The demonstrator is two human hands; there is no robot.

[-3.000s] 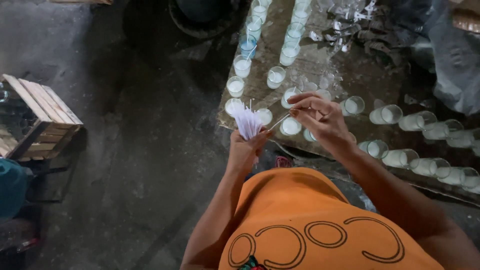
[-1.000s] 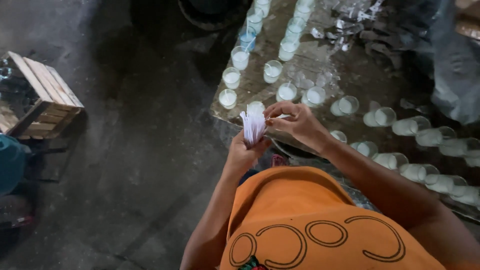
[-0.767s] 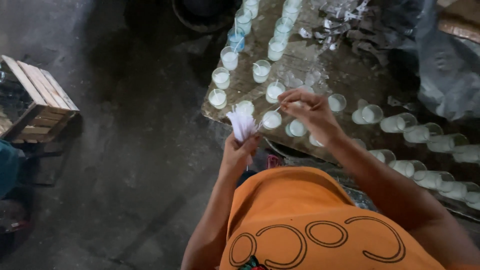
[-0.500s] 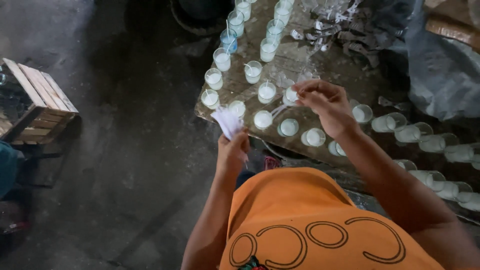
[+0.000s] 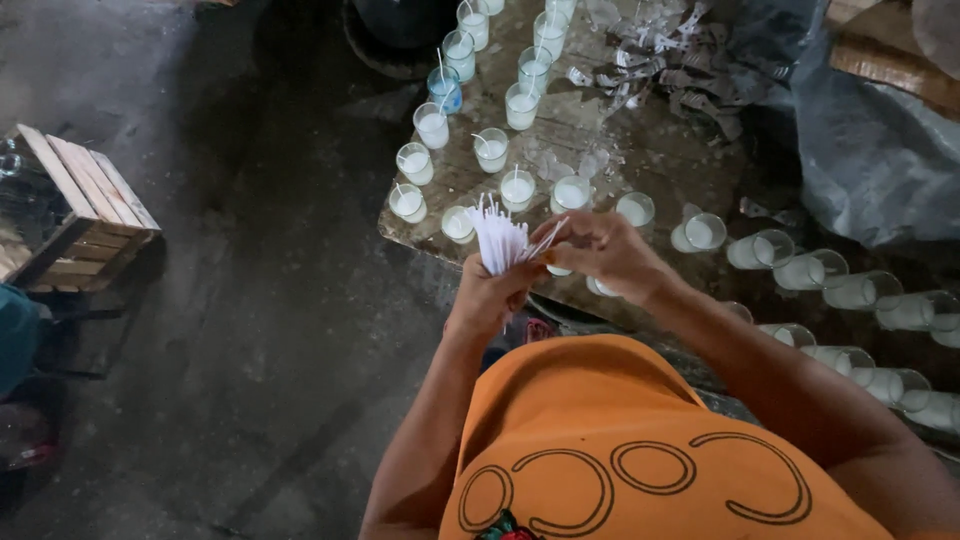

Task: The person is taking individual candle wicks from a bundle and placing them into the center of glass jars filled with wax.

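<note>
My left hand (image 5: 490, 295) was clenched around a bundle of thin white wicks (image 5: 498, 238), fanned upward. My right hand (image 5: 600, 250), at its 3 o'clock, pinched one wick from the bundle. Wax-filled glass cups (image 5: 517, 189) stood at 12 o'clock on a rough, stained board (image 5: 640, 150).
</note>
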